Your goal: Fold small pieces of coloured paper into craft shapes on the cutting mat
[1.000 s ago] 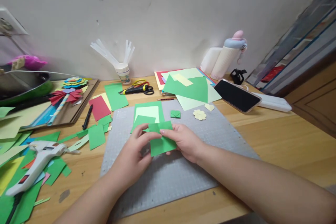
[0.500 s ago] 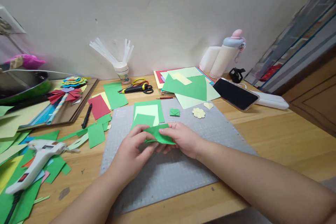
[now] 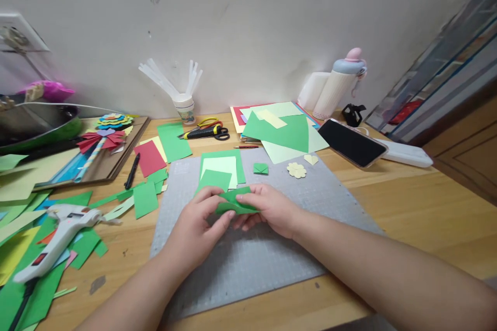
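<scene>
Between both hands a piece of green paper (image 3: 237, 207) is held above the grey cutting mat (image 3: 248, 274), bent over so that its near edge curls up. My left hand (image 3: 204, 222) grips its left end, thumb along the near edge. At the right end my right hand (image 3: 272, 208) pinches it, thumb on top and fingers underneath. Just beyond the hands lie green and pale green sheets (image 3: 229, 165). A small green paper envelope (image 3: 260, 168), a cream scalloped flower shape (image 3: 296, 170) and a cream paper heart (image 3: 310, 159) rest on the mat.
At left are a white glue gun (image 3: 64, 238) over paper scraps and a black pen (image 3: 132, 171). Scissors and a craft knife (image 3: 202, 132), a paper cup (image 3: 184, 108) of glue sticks, stacked paper (image 3: 279, 129), a bottle (image 3: 337, 85) and a phone (image 3: 352, 143) stand or lie farther back.
The green paper has been bent further, its near edge now curled up under my left thumb. Both hands keep their hold. The view has shifted slightly.
</scene>
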Demonstrator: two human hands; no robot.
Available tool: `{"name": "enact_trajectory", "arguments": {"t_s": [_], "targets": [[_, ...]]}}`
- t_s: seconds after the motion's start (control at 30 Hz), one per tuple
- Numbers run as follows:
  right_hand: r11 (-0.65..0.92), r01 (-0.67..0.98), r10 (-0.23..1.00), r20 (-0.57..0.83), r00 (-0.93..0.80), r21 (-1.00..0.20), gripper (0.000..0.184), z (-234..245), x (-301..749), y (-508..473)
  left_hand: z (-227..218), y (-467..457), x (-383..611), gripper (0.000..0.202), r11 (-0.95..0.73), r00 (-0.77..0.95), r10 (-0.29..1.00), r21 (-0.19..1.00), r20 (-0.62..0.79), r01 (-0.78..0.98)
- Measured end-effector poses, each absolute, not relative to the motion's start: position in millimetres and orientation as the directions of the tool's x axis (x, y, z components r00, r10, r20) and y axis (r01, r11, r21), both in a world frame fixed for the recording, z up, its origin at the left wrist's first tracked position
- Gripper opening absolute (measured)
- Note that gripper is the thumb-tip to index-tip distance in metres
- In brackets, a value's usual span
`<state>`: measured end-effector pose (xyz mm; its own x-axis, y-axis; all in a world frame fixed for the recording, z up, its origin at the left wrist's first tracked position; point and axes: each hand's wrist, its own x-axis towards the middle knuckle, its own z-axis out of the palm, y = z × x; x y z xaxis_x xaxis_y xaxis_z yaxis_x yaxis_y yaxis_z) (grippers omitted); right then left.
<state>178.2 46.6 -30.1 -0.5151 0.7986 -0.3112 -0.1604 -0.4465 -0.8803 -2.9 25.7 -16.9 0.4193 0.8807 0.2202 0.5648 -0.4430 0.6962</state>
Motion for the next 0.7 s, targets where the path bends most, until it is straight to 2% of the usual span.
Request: {"name": "enact_trajectory", "arguments": {"t_s": [0.2,0.33,0.43,0.53,0.7], "targets": [[-0.445,-0.157,0.804,-0.315,-0.505,-0.882,0.020,-30.7,176.8,47.2,-16.7,28.2,-1.8,0.012,-0.399,0.382,0.901,0.733,0.203,0.551],[-0.466,-0.190,0.813,-0.333,-0.477,-0.864,0.022,-29.8,176.9,46.9,-19.3,31.5,-1.0,0.007,-0.260,0.272,0.952,0.844,0.142,0.469],[-0.465,-0.194,0.822,-0.340,-0.457,-0.864,0.022,-29.1,176.9,46.8,-20.4,34.2,-0.9,0.004,-0.152,0.256,0.965,0.919,0.059,0.364],[-0.460,-0.194,0.825,-0.336,-0.455,-0.866,0.021,-29.1,176.9,46.8,-20.7,35.4,-0.9,0.008,-0.112,0.290,0.957,0.928,0.005,0.355],[-0.465,-0.149,0.805,-0.346,-0.482,-0.873,0.019,-29.8,175.3,46.6,-22.1,33.6,-2.8,0.018,-0.124,0.288,0.957,0.888,-0.011,0.443]]}}
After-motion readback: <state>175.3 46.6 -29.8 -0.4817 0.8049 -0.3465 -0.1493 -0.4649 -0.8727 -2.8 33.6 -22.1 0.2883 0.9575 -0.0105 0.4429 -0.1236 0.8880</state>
